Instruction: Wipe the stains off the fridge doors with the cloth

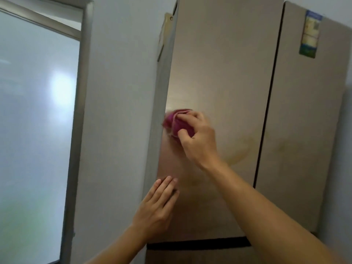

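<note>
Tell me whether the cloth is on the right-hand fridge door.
No, the right hand presses the pink cloth against the left door, near its left edge.

Brushed metal-look fridge doors, soft pink cloth.
The left fridge door shows a smooth, satin champagne sheen with faint yellowish smears; the cloth looks soft, bunched fabric; the sticker seems glossy paper.
</note>
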{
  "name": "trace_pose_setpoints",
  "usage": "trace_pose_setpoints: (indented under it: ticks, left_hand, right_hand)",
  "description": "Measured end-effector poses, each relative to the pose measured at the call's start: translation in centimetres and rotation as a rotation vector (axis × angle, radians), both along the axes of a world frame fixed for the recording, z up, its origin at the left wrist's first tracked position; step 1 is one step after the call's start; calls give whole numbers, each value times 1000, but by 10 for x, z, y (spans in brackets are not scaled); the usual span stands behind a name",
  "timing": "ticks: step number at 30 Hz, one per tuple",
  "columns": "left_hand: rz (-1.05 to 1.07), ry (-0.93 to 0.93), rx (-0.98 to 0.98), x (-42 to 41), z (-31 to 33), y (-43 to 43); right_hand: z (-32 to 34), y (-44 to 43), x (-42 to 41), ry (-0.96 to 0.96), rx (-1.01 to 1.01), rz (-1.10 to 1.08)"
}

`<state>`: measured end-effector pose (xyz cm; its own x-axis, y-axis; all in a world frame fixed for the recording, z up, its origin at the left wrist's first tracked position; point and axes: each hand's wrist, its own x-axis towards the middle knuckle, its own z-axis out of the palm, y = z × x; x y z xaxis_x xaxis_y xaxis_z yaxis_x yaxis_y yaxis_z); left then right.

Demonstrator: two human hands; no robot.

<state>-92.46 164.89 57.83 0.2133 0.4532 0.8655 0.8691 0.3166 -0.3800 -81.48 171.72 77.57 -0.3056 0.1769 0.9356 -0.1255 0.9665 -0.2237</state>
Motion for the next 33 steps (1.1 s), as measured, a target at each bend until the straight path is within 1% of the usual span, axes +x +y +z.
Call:
trace_pose_setpoints:
  ticks: [2, 4, 5, 6, 8, 9, 10, 12, 13, 15, 17, 19, 21, 22, 23, 24, 25, 27, 28, 29, 30, 31, 33]
  left_hand:
    - [21, -15, 31, 3, -2, -1]
    - [4, -36, 52, 7, -3, -2]
    - [3, -41, 61, 10, -2, -2]
    - [8, -46, 72, 14, -1, 0]
    - [6, -68, 94, 24, 7, 6]
    - [-4, -77, 98, 30, 13, 12]
    - [-15, -76, 100, 37, 19, 19]
    - [-31, -58, 94, 51, 31, 35]
    - [-41, -55, 90, 56, 35, 44]
    - [-54, -72, 94, 59, 39, 59]
    - [-40, -78, 103, 53, 38, 67]
    - [-14, -34, 108, 44, 34, 72]
    - [6, 6, 113, 37, 31, 74]
    - [16, 20, 116, 35, 31, 75]
    - [27, 33, 117, 34, 31, 76]
    - [40, 42, 118, 33, 30, 77]
    - [54, 51, 125, 33, 30, 78]
    - [80, 63, 141, 33, 30, 80]
    - [90, 62, 145, 34, 30, 80]
    - [102, 62, 149, 34, 30, 81]
    - [110, 65, 151, 34, 31, 81]
    - [108, 67, 148, 34, 30, 81]
    - [79, 66, 133, 34, 30, 79]
  right_hand:
    - [-28, 4, -10, -142, 151, -42]
    - [-63, 38, 11, -248, 293, -112]
    - [-75, 59, 28, -297, 310, -148]
    - [-80, 78, 46, -352, 279, -199]
    - [-67, 104, 75, -420, 149, -289]
    - [-53, 112, 83, -372, 70, -276]
    - [-32, 117, 88, -259, 7, -246]
    - [15, 132, 92, -16, -29, -262]
    - [35, 142, 91, 53, -57, -288]
    - [50, 163, 82, 116, -149, -320]
    - [25, 171, 73, 138, -179, -356]
    - [-31, 174, 78, 32, -96, -333]
    - [-80, 176, 97, -218, 13, -227]
    - [-90, 176, 111, -356, 3, -153]
    - [-85, 174, 124, -460, -34, -73]
    - [-70, 175, 131, -462, -73, -15]
    - [-46, 176, 132, -367, -86, 7]
    - [9, 178, 123, -73, -61, -52]
    - [32, 177, 111, 38, -54, -88]
    - [46, 175, 98, 99, -40, -108]
    - [47, 173, 84, 124, -34, -124]
    - [34, 171, 72, 135, -10, -146]
    - [-20, 165, 62, 70, 134, -178]
